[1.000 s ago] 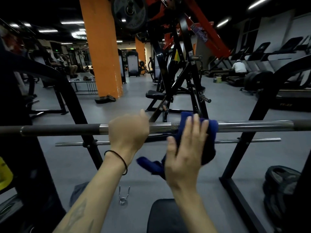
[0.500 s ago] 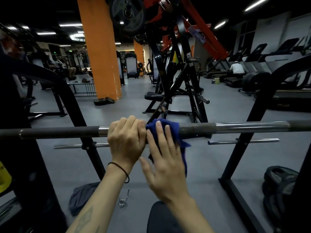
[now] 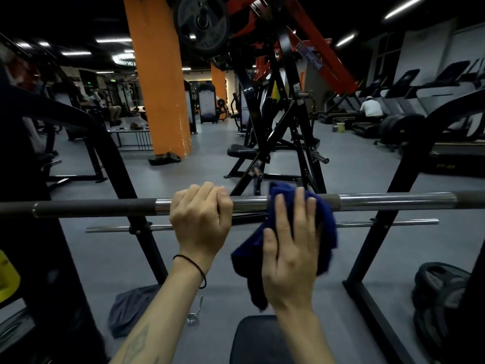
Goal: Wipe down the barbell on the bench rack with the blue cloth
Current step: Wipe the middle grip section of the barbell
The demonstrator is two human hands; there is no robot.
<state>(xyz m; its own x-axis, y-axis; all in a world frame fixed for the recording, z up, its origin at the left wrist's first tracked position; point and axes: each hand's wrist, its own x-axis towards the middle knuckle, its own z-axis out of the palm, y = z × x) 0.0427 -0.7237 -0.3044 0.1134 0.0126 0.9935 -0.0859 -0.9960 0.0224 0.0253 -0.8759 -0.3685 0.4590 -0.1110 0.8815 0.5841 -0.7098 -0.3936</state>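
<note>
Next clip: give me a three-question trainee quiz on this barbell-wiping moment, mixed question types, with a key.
1. True or false: the left hand grips the barbell directly, with no cloth under it.
2. Multiple choice: how does the right hand meet the blue cloth?
A. Fingers straight, pressing it against the bar
B. Holding it off the bar in a closed fist
C. Not touching it
3. Fill in: on the floor below the left forearm, beside a grey rag, lies a metal spring ____.

Key: 1 true; 2 A; 3 collar (clip).
</note>
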